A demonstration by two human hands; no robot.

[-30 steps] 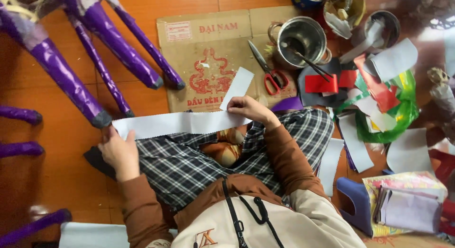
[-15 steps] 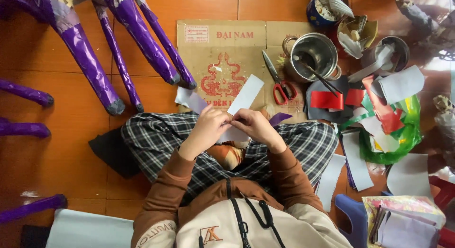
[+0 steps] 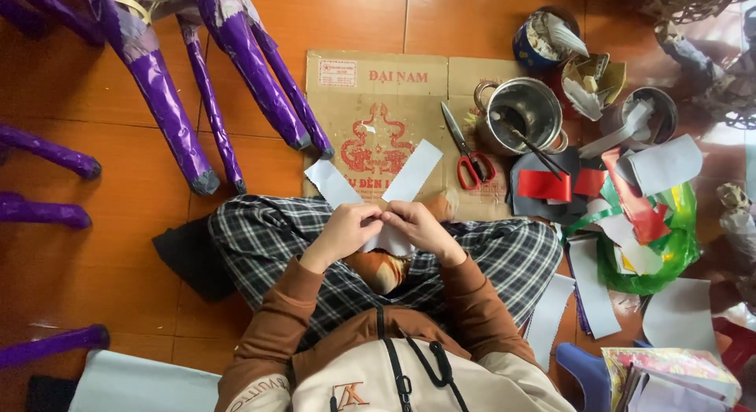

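I sit cross-legged in checked trousers on an orange tiled floor. Both hands meet over my lap, pinching a long white paper strip (image 3: 416,169) folded into a V. My left hand (image 3: 344,231) grips the fold from the left, and my right hand (image 3: 417,226) grips it from the right. One end of the strip points up to the left, the other up to the right, over a flattened cardboard sheet (image 3: 378,105).
Red-handled scissors (image 3: 466,154) lie on the cardboard beside a metal pot (image 3: 526,113) with a brush in it. Paper scraps in red, white and grey and a green bag (image 3: 654,247) pile up at the right. Purple-wrapped frame legs (image 3: 169,121) stand at the upper left.
A second ago my hands were wide apart, stretching the strip flat. They came together and folded it in half; since then the two ends have spread into a V.
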